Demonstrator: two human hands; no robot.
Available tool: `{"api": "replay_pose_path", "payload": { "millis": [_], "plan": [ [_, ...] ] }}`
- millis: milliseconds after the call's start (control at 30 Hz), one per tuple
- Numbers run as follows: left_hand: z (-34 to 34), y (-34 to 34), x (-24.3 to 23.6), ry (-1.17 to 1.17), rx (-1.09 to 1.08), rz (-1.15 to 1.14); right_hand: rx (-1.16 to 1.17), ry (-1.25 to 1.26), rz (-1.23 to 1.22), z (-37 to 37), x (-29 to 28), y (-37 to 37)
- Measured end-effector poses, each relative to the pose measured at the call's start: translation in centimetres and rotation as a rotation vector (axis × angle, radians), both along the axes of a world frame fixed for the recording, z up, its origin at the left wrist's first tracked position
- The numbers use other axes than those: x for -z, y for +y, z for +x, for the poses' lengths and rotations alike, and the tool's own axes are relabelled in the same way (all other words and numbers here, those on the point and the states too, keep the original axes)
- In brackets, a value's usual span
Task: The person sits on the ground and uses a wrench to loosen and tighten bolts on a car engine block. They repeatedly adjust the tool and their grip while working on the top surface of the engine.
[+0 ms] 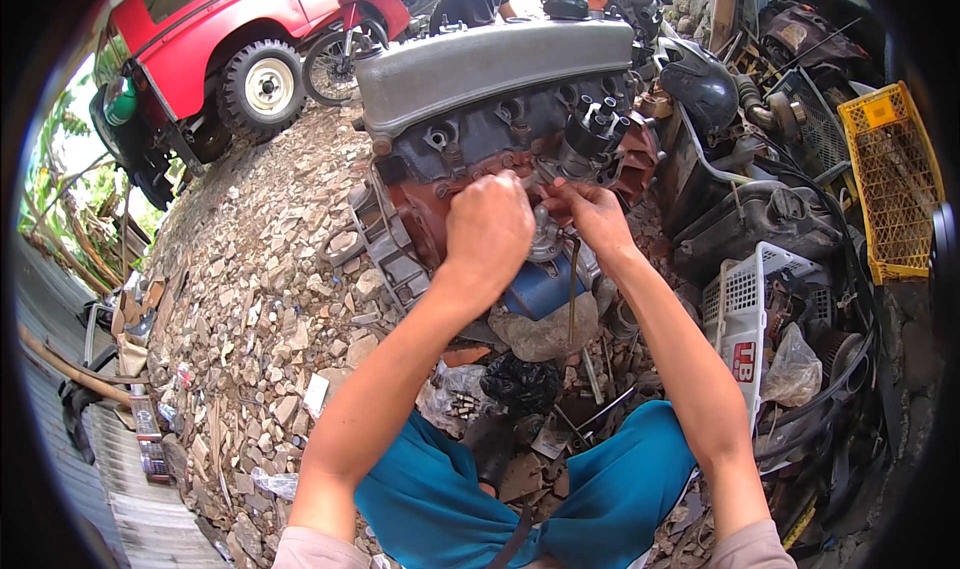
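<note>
Against the engine (500, 147), the left hand (490, 224) was curled nearly to a fist and the right hand (600, 224) had its fingertips bunched; whether either gripped anything could not be told. The engine stood amid rubble (250, 299), a rock (550, 333) just below its blue filter (538, 291). It looked heavy and rigid, perhaps oily; best held by its cast edges, away from the likely brittle black cap (594, 129).

Looks down on an engine (490, 151) on stony ground (250, 279), with left hand (488, 231) curled at its near side and right hand (598, 221) just beside, above a blue can (540, 289). Takes in a red car (215, 34) at upper left and a yellow crate (880, 114) at right.
</note>
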State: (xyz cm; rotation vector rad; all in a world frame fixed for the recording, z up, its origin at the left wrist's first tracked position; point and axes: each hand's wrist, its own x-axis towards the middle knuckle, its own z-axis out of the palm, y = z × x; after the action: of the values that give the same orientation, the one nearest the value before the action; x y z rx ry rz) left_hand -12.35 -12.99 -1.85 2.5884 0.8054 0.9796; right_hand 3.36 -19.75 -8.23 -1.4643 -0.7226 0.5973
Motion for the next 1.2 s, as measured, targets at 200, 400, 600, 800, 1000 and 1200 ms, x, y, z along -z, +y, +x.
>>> {"api": "replay_pose_path", "payload": {
  "millis": [200, 400, 600, 800, 1000, 1200],
  "plan": [
    [1.8, -2.7, 4.5, -0.027, 0.112, 0.457, -0.096, 0.257, 0.048, -1.5, -1.5, -1.7],
    [2.1, -2.9, 5.1, 0.049, 0.369, 0.492, -0.143, 0.165, -0.055, 1.4, 0.0, -2.3],
    [2.0, 0.2, 4.2, 0.036, 0.266, 0.395, -0.037, 0.079, -0.073, 1.8, 0.8, -1.3],
    [2.4, 1.4, 4.9, 0.020, 0.155, 0.272, 0.049, 0.155, -0.001, 2.2, 1.9, 1.0],
    [1.8, 1.7, 5.9, 0.147, 0.141, 0.237, 0.091, 0.098, -0.047, 1.8, 0.9, 1.2],
    [2.3, 0.8, 5.8, 0.226, 0.139, 0.202, 0.252, -0.309, -0.160, 1.3, 1.4, 1.3]
  ]
}}
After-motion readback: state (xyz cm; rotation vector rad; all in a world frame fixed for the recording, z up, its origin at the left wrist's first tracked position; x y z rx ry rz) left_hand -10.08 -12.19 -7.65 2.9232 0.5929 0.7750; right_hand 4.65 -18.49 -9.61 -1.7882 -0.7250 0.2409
